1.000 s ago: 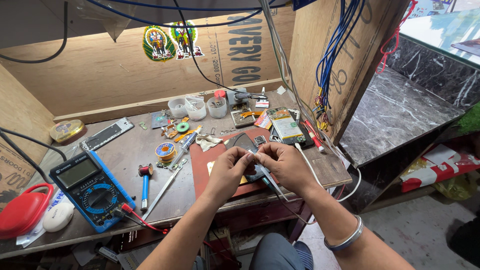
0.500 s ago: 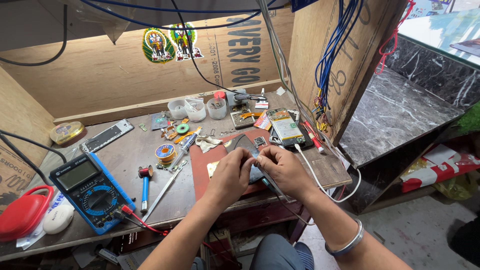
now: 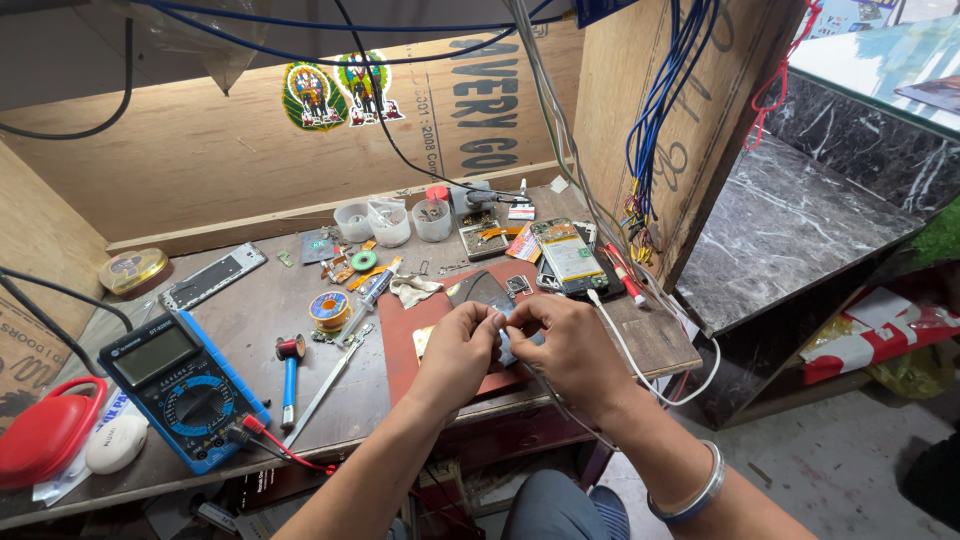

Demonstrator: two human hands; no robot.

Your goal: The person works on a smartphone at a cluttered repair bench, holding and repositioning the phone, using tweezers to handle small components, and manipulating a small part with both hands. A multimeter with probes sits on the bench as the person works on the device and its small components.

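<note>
My left hand [image 3: 458, 348] and my right hand [image 3: 572, 350] meet fingertip to fingertip over a red-brown work mat [image 3: 400, 335]. Both pinch a small pale part [image 3: 503, 322] between thumb and forefinger; what kind of part it is I cannot tell. A dark phone piece [image 3: 483, 290] lies flat on the mat just beyond and partly under the fingers. A thin dark cable [image 3: 555, 398] runs from under my right hand down past the bench edge. A metal bangle sits on my right wrist.
A blue multimeter [image 3: 185, 385] with red lead lies front left, beside a red case [image 3: 45, 432]. A blue screwdriver [image 3: 289, 378], tweezers [image 3: 322, 390], a solder spool [image 3: 328, 308], small plastic cups [image 3: 390, 222] and an opened phone [image 3: 566, 255] surround the mat. Wooden walls enclose the bench.
My hands have drawn closer together, and the fingertips now meet on the small part. My right hand no longer shows the thin tool it held out to the side.
</note>
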